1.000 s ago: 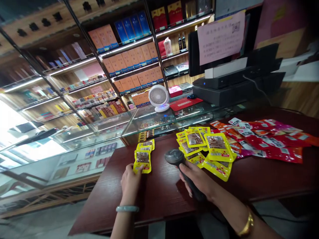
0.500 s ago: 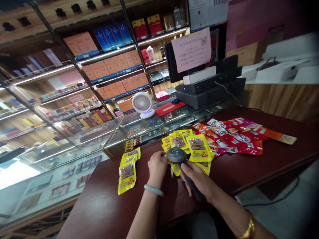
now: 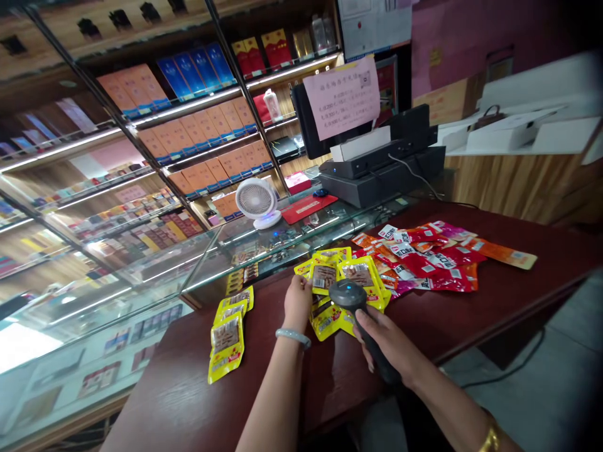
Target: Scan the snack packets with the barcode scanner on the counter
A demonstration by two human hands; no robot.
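My right hand (image 3: 384, 336) is wrapped around the handle of a dark grey barcode scanner (image 3: 348, 294), its head over the yellow packets. My left hand (image 3: 298, 304), with a pale bangle at the wrist, has its fingers curled on the left edge of a yellow snack packet (image 3: 324, 277). That packet lies at the top of a loose pile of yellow packets (image 3: 330, 321), their brown contents showing through windows. Left of my hands, several more yellow packets (image 3: 227, 339) overlap in a row on the dark red table (image 3: 183, 383).
Red and orange packets (image 3: 433, 254) are heaped right of the yellow pile. Behind stand a glass counter (image 3: 211, 263), a small white fan (image 3: 258, 201), and a dark register (image 3: 377, 172) with a monitor carrying a pink notice (image 3: 342, 97). Stocked shelves line the back.
My left hand has moved up against the yellow packet, whose printed side now faces me. The scanner has shifted slightly right, and the whole view has drifted a little.
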